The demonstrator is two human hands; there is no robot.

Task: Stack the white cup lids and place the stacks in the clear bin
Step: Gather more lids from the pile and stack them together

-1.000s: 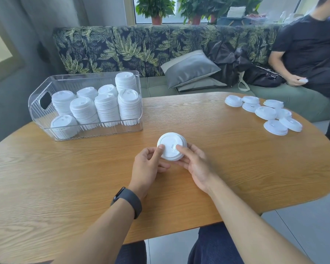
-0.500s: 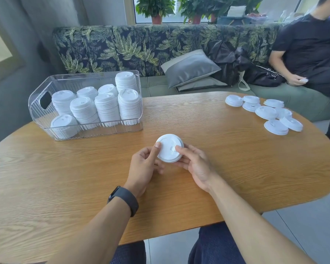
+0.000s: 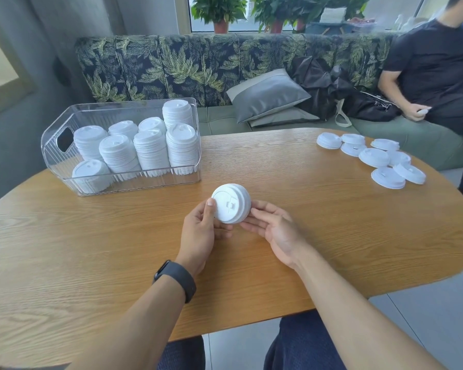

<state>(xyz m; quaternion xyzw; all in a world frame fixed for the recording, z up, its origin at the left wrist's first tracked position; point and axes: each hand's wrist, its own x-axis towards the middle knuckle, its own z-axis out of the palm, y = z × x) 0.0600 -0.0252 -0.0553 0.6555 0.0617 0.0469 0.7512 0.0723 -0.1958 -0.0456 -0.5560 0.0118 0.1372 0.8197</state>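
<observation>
White plastic, a short stack of cup lids [image 3: 231, 203], sits between both hands, tipped so its top face turns toward the camera; a second ago it lay flatter and lower, close to the worktop [image 3: 305, 209], so it has been lifted and tilted. The left hand [image 3: 199, 231] grips the stack's near-left rim, thumb up along the edge and fingers curled beneath. The right hand [image 3: 274, 228] holds the right side with fingers fairly straight, cradling and steadying rather than pinching; its fingertips touch the ribbed edges of the lids. Judgement: the tilt looks like squaring-up of the stack, or the start of carrying it off, so this stack is probably close to going in. Outward and to the left stands the clear bin [image 3: 51, 145], well apart from the hands, already holding several upright stacks plus one lying low at its near-left corner; free space looks scarce, mostly at the front near the handle end. Far right, a loose cluster of single lids [image 3: 374, 157] lies spread on the worktop, unstacked, so the task is well along but not finished. Beyond the worktop, a second person [image 3: 433, 70] sits on the leaf-patterned sofa [image 3: 171, 62].
</observation>
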